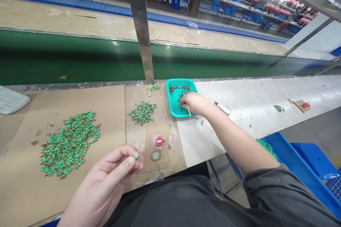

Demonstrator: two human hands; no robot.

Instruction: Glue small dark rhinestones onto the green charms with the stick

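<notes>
My left hand (106, 181) is closed in a pinch on a small green piece (135, 156), held above the front of the table. My right hand (197, 103) reaches into a teal plastic basket (182, 80), its fingers bent around a thin wooden stick (187, 105). Small dark pieces (173, 89) lie scattered in that basket. Whether the right fingertips also touch one of them is hidden. Between the hands, a cardboard strip (164, 165) carries a round red blob (159, 141) and a bottle cap with pale contents (156, 154).
Green-and-brown pieces form a large pile (71, 142) at left, a smaller one (142, 112) and a little one (153, 87) behind. A white-handled tool (222, 108) lies right of the basket. A metal post (141, 25) rises at the table's back edge, before a green belt (80, 58).
</notes>
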